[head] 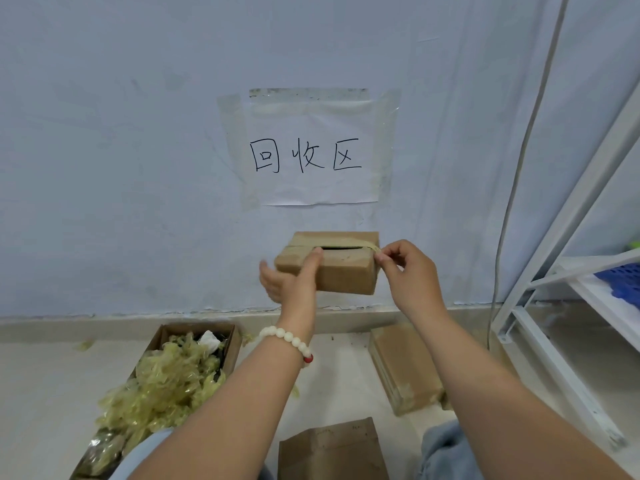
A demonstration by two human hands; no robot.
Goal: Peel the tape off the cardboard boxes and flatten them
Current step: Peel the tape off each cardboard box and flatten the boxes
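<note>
The person holds a small cardboard box (343,271) up in the middle of the frame, in front of the wall and just below a handwritten paper sign (311,154). The left hand (294,282) cradles the box's left end, thumb laid over the top and the fingers (268,275) spread underneath, a little blurred. The right hand (408,271) is at the box's upper right corner, thumb and forefinger pinched on the end of a yellowish tape strip (346,242). The strip runs along the top seam, where a dark slit already shows between the flaps.

I'd say the job is somewhere in the middle. At lower left, an open carton (199,328) on the floor (52,393) is heaped with crumpled peeled tape (166,386), so a good deal of peeling looks done. At the bottom centre lies a flattened piece of cardboard (332,452). To the lower right, another closed box (405,368) sits on the floor with tape on it, apparently waiting its turn.

For the box in hand, the top strip has yet to come fully away, and after that it needs flattening. A white shelf frame (554,358) stands at the right edge.
</note>
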